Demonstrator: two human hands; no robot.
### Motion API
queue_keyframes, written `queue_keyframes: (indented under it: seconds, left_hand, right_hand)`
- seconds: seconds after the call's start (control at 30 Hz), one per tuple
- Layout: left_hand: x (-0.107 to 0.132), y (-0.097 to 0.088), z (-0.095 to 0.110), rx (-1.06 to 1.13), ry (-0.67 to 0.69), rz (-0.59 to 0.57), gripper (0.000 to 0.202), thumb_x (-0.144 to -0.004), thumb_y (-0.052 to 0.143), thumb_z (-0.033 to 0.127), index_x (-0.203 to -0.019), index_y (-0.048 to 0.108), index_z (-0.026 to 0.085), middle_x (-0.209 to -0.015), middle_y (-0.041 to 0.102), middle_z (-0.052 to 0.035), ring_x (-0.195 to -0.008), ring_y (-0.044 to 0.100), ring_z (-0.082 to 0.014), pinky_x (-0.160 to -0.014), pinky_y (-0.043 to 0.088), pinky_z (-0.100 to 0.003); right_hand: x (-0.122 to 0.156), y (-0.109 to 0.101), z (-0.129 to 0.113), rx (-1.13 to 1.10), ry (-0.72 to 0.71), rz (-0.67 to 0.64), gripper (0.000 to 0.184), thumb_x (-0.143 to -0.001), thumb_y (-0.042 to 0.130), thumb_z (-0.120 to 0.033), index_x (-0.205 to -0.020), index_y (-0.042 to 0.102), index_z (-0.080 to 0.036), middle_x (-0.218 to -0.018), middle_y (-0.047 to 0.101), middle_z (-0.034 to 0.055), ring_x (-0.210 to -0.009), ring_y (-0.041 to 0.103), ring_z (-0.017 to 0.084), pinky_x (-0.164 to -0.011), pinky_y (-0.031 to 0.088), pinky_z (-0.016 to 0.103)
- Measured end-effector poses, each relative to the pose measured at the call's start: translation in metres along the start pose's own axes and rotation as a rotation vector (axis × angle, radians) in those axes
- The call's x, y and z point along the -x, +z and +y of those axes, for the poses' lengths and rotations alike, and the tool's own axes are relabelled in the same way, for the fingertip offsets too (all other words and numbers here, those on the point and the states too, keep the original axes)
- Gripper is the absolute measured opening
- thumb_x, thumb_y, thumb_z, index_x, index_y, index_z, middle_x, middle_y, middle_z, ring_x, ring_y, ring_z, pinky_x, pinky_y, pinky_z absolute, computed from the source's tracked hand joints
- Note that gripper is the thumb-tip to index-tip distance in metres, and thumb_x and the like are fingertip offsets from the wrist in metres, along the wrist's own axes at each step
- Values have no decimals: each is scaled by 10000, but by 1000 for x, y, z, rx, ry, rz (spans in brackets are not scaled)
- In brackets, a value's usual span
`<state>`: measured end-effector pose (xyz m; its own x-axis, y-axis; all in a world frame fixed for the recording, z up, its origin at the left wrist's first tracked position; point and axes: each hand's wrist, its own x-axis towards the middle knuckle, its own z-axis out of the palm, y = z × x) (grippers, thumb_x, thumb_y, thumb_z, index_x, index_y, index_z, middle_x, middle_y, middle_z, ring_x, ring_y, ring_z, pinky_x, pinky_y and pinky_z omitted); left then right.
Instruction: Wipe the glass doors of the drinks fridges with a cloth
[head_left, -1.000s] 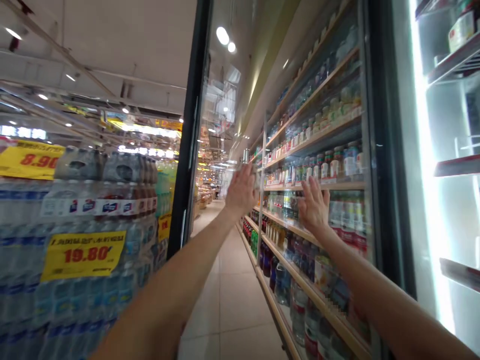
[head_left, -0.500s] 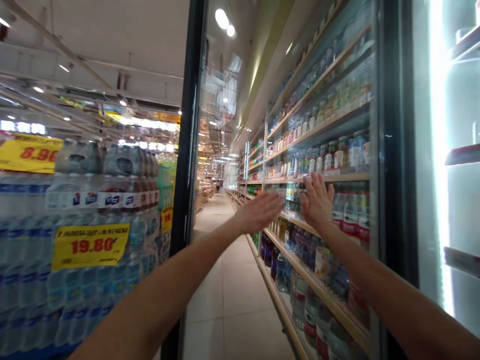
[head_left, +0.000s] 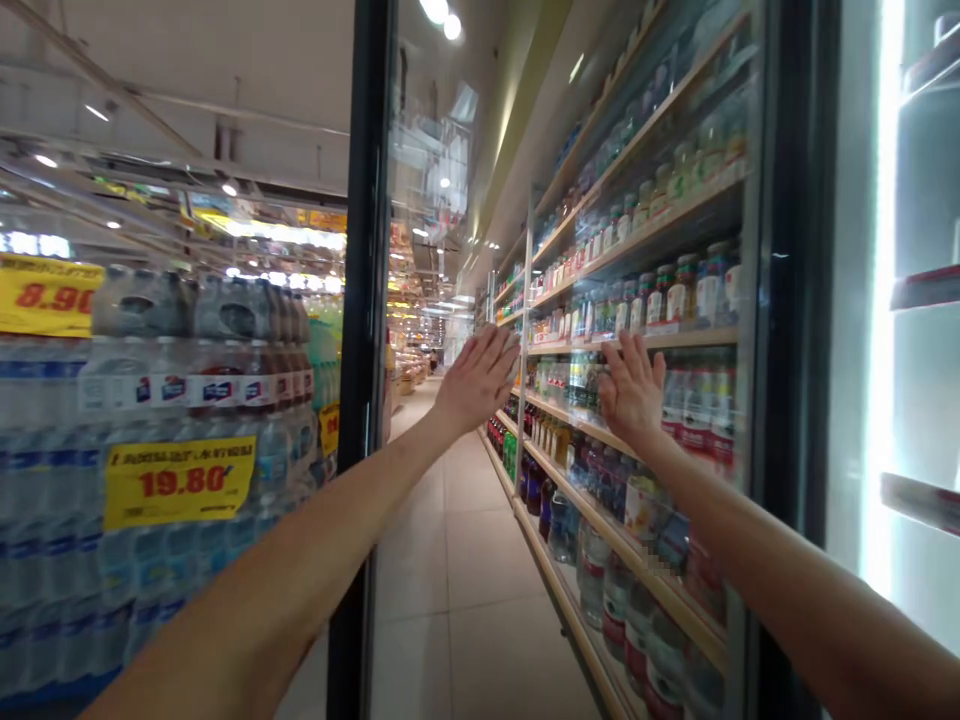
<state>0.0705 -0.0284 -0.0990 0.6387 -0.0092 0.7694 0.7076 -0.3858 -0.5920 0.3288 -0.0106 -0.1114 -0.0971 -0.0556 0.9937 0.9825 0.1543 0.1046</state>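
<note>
My left hand [head_left: 478,382] is held out in front of the glass door [head_left: 442,270], its fingers straight and its palm turned away from me. To its right, my right hand [head_left: 634,390] is also raised at the glass, fingers spread. Neither hand holds anything. Whether the palms touch the pane, I cannot tell. A dark door frame [head_left: 366,250] runs upright left of my left hand, and another dark upright [head_left: 796,260] stands right of my right hand. Bottles on shelves [head_left: 682,300] appear in the glass behind my hands.
Shrink-wrapped bottle packs [head_left: 217,370] are stacked at the left, with yellow price signs [head_left: 178,483]. A lit cooler interior [head_left: 930,400] shows at the far right. The tiled aisle floor [head_left: 442,570] stretches away, seen through the glass.
My left hand has moved left and slightly up, away from my right hand, and its fingers now point more upward. My right hand stays nearly in place. The view has shifted slightly.
</note>
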Motion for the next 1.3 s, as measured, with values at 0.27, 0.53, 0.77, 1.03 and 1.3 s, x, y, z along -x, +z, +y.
queue_keyframes:
  seconds: [0.27,0.53,0.77,1.03,1.3]
  left_hand:
    - [37,4,2,122,477,-147,466,-892,374,279,-1345,421,179,-1434,388,-54,-1388,195,-156,-1153,173,-332]
    - [43,-5,-22,-10,285,-74,459,-899,389,271,-1347,416,173,-1433,393,-74,-1391,192,-195,-1142,197,-374]
    - [46,-9,-51,-135,-270,173,524,-891,405,267,-1388,324,122,-1477,286,-153,-1405,110,-263,-1108,238,-483]
    - [118,-6,-23,7,393,-132,534,-881,407,270,-1400,310,193,-1430,401,-62,-1379,234,-169,-1142,195,-349]
    - [169,-5,-9,1,257,-125,610,-859,467,255,-1426,255,176,-1435,386,-101,-1386,211,-226,-1121,245,-406]
  right_hand:
    - [0,-1,-2,2,-6,10,475,-899,316,-339,-1338,426,-194,-1450,342,112,-1372,238,232,-1089,179,478]
    - [5,-2,-6,0,-108,-16,441,-902,335,-332,-1306,465,-211,-1424,392,92,-1354,286,217,-1100,168,473]
    - [14,-1,-9,-27,-186,-7,470,-893,384,-338,-1345,418,-215,-1444,357,102,-1368,253,237,-1107,150,486]
    - [30,-12,-30,-85,-333,-88,489,-895,383,-279,-1382,350,-256,-1454,343,79,-1378,226,223,-1113,136,499]
    - [35,-19,-52,-163,-396,-69,500,-893,384,-268,-1390,330,-255,-1458,335,82,-1389,197,213,-1119,145,488]
